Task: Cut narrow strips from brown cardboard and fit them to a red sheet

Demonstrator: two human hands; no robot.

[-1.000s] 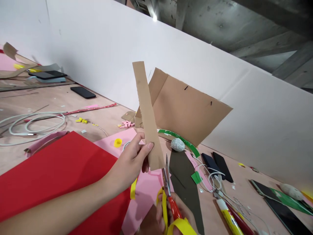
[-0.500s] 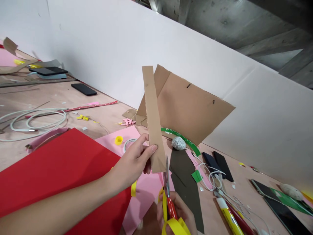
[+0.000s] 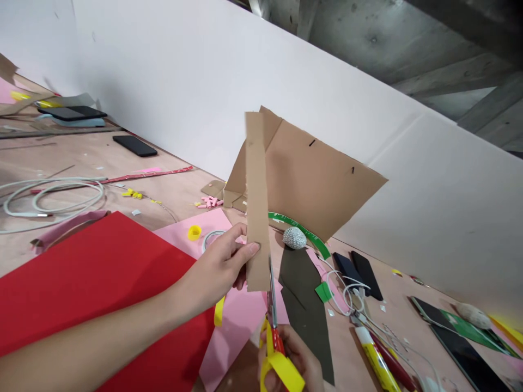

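Note:
My left hand [image 3: 224, 267] pinches the lower end of a long brown cardboard strip [image 3: 256, 196] and holds it upright above the table. My right hand [image 3: 292, 362], low at the frame's bottom edge, grips yellow-and-red scissors [image 3: 273, 337]. The scissor blades point up along the strip's right edge near its bottom. Behind the strip a large brown cardboard sheet [image 3: 318, 179] leans against the white wall.
A red sheet [image 3: 93, 288] and a pink sheet [image 3: 237, 321] lie under my arms. A dark paper shape [image 3: 304, 305], a green strip [image 3: 304, 231], a silver ball [image 3: 294, 238], a yellow cap [image 3: 194, 232], white cables [image 3: 49, 198], phones [image 3: 134, 145] and markers [image 3: 378, 356] litter the table.
The strip has turned more upright and shifted slightly right. The scissors have moved up along its right edge, and my right hand sits lower in the frame.

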